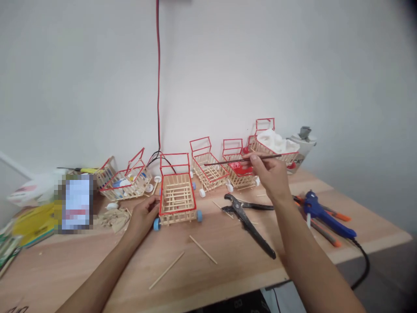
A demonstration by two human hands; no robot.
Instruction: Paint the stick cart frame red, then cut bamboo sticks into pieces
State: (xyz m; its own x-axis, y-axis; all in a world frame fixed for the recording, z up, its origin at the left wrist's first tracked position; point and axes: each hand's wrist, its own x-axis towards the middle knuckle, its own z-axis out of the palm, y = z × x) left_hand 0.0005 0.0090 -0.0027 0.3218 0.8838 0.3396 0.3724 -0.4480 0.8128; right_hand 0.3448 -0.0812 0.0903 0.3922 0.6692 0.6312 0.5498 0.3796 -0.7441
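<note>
A miniature shopping cart (177, 213) of thin wooden sticks, with red upper rails and blue wheels, stands on the table before me. My left hand (145, 217) is closed at its left side, with the fingertips partly hidden there. Raised to the right of this cart, my right hand (269, 174) pinches a thin dark paintbrush (228, 162). The brush points left, its tip over a second stick cart (208, 171) with white wheels. Behind the right hand, another cart (241, 180) holds something bright red, probably a paint container.
Black pliers (243, 221) and a blue glue gun (321, 215) lie right, near orange-handled tools (337, 213). Loose sticks (203, 250) lie in front. Left are a phone (77, 202), a yellow packet (35, 224) and another cart (127, 187). A cart with white cloth (276, 142) stands back right.
</note>
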